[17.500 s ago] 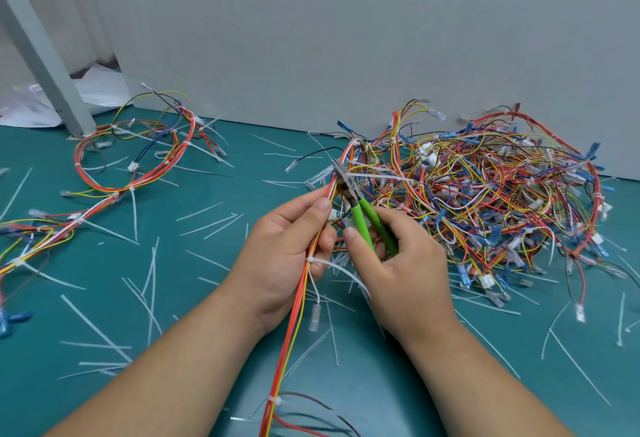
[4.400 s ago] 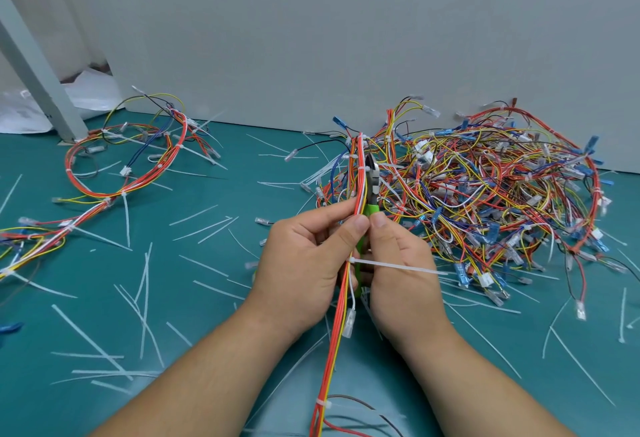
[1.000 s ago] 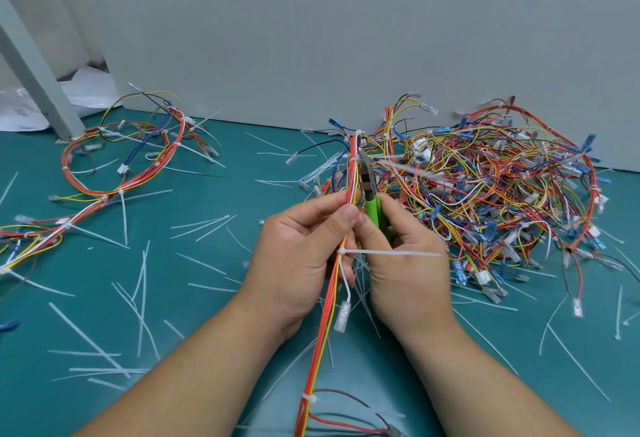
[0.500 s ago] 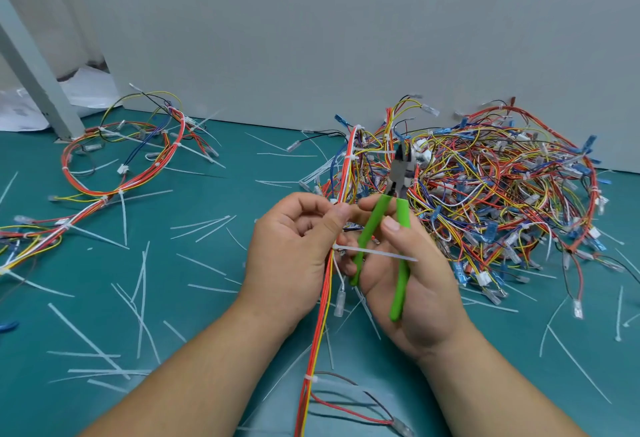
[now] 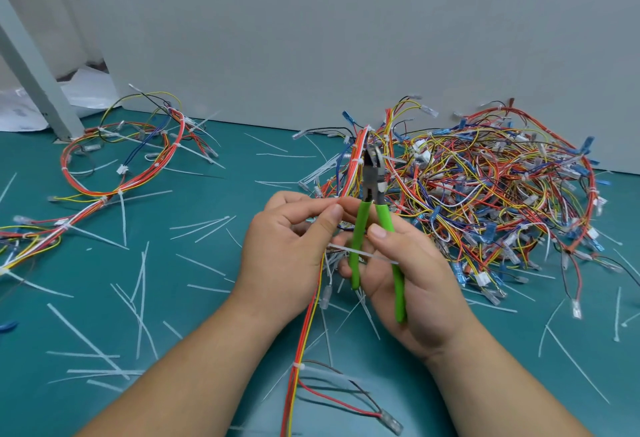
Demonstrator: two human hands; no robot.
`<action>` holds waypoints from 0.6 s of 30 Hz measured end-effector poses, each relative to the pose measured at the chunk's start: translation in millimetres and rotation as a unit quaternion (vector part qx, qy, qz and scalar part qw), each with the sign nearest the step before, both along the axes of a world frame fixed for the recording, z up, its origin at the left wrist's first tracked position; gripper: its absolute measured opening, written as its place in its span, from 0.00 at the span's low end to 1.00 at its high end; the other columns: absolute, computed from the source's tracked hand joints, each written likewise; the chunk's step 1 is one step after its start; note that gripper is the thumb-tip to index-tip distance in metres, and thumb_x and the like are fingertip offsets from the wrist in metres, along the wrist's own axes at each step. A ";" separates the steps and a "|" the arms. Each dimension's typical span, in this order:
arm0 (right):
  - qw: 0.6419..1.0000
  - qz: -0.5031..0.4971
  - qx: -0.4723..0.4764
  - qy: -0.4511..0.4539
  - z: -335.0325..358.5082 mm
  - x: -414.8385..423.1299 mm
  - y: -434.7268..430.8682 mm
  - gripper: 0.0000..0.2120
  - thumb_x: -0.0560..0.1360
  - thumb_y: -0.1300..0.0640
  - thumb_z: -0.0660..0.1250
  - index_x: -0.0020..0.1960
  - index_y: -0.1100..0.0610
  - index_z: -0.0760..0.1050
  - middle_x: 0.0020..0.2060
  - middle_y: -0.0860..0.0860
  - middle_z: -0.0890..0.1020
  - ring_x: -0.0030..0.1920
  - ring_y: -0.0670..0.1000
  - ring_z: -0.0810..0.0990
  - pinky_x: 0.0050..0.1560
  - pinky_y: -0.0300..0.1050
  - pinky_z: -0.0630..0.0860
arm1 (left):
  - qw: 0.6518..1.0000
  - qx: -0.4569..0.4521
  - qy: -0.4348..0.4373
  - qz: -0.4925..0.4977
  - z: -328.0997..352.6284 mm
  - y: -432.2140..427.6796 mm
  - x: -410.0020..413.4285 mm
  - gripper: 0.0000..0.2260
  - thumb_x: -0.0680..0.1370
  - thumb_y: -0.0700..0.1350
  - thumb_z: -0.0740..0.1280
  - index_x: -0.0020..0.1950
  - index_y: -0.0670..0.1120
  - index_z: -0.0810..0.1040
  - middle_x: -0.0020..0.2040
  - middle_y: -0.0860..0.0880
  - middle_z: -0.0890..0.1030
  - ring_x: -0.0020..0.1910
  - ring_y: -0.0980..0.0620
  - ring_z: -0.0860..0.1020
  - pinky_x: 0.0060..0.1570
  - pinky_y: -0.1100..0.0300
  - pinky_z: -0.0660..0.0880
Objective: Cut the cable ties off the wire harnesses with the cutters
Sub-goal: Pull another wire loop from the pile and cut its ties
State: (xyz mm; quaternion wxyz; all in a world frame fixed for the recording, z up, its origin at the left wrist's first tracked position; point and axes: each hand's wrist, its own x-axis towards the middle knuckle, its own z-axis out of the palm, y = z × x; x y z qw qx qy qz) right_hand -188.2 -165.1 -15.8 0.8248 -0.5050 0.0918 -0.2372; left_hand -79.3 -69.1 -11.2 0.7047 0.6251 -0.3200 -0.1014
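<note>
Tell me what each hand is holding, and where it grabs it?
The right hand holds the cutters by their green handles. The left hand pinches the wire harness between thumb and fingers, partway along the bundle.

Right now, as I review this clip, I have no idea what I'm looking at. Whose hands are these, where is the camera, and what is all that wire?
No machine here: a person works bare-handed, filmed by a camera on their head looking down. The left hand pinches a red-orange-yellow wire harness. The right hand holds green-handled cutters, handles spread, tip at a white cable tie on that bundle. On the teal table lie a tangled pile of harnesses at right, a looped harness at left, and many cut tie strips.
</note>
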 end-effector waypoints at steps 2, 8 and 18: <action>1.000 -0.001 -0.012 0.014 -1.3 0.4 0.0 0.20 0.74 0.57 0.70 0.65 0.60 0.81 0.55 0.60 0.81 0.57 0.58 0.76 0.45 0.48 0.70 | 0.998 0.027 -0.054 0.017 0.3 0.5 0.9 0.18 0.79 0.40 0.71 0.44 0.66 0.85 0.47 0.50 0.72 0.42 0.63 0.75 0.43 0.73 0.71; 0.999 -0.023 0.005 0.029 -0.5 0.5 -3.7 0.19 0.75 0.56 0.66 0.64 0.60 0.82 0.54 0.61 0.81 0.50 0.52 0.79 0.46 0.48 0.71 | 0.990 0.083 -0.117 0.013 -2.3 0.0 -2.1 0.20 0.79 0.39 0.70 0.54 0.67 0.79 0.48 0.53 0.68 0.40 0.62 0.71 0.43 0.75 0.68; 1.000 -0.010 0.015 -0.004 0.1 -0.7 -6.6 0.26 0.73 0.51 0.71 0.68 0.59 0.79 0.56 0.62 0.78 0.55 0.56 0.76 0.50 0.50 0.71 | 0.990 0.033 -0.130 -0.033 1.9 2.6 -8.5 0.20 0.81 0.35 0.66 0.59 0.61 0.80 0.47 0.50 0.73 0.35 0.66 0.79 0.36 0.76 0.71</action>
